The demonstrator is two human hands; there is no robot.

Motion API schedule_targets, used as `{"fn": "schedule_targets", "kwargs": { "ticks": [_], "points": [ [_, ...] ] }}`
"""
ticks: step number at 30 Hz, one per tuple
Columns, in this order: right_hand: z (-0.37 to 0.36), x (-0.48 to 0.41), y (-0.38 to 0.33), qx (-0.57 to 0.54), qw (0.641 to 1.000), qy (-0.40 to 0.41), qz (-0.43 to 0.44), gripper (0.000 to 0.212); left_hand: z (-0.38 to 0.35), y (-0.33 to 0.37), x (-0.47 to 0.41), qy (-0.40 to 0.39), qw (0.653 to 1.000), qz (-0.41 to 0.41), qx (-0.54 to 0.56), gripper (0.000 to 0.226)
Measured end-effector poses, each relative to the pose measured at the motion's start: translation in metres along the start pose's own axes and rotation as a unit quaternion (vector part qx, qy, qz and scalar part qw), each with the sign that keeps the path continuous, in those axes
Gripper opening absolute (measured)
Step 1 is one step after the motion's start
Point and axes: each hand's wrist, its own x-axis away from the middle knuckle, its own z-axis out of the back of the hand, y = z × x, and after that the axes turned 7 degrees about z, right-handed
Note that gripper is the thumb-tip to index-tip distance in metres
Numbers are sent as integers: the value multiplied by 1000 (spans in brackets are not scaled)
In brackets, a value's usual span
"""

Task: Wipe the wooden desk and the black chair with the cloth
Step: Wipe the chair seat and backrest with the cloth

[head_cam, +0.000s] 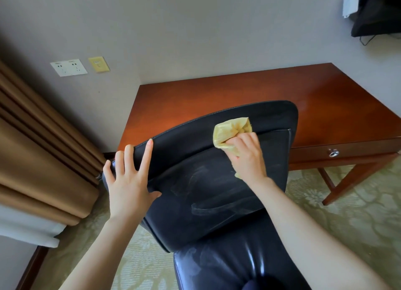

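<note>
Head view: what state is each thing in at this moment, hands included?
black chair, backrest streaked with wipe marks.
cloth, bunched up, pressed on the backrest.
right hand, grips the cloth.
left hand, fingers straight, rests on the backrest's top edge.
wooden desk, glossy.
drawer, shut.
wall sockets, nothing plugged in.

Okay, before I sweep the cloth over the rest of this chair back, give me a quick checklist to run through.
1. Cloth gripped in the right hand: ok.
2. Cloth touching the chair back: ok.
3. Left hand steadying the chair back at its edge, fingers straight: ok.
4. Chair back fully wiped: not ok, streaks show lower down.
5. Desk already wiped: cannot tell.
6. Cloth damp enough: cannot tell.
</note>
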Motion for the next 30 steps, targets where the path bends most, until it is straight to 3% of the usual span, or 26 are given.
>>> {"fn": "schedule_targets", "kwargs": {
  "ticks": [5, 11, 16, 18, 20, 24, 30],
  "points": [
    [29, 2, 45, 19, 989, -18, -145, 18, 0, 2, -1, 12, 1000, -2, 5, 136],
    [32, -8, 54, -54, 949, 57, -305, 20, 1, 3, 0, 9, 1000, -1, 8, 133],
    [24, -42, 48, -86, 839, 243, -479, 29, 1, 3, -1, 9, 1000, -4, 12, 133],
    [20, -57, 46, -69, 802, 278, -524, 30, 0, 3, -2, 7, 1000, -3, 16, 133],
    [14, -67, 39, -52, 790, 288, -538, 31, -1, 2, -1, 4, 1000, 1, 19, 133],
    [2, -75, 14, -34, 828, 267, -493, 30, -5, -3, -1, 6, 1000, 2, 23, 136],
    [-23, -100, -57, -35, 940, 148, -305, 18, -8, -6, -2, 15, 999, -4, 31, 140]
  ]
}}
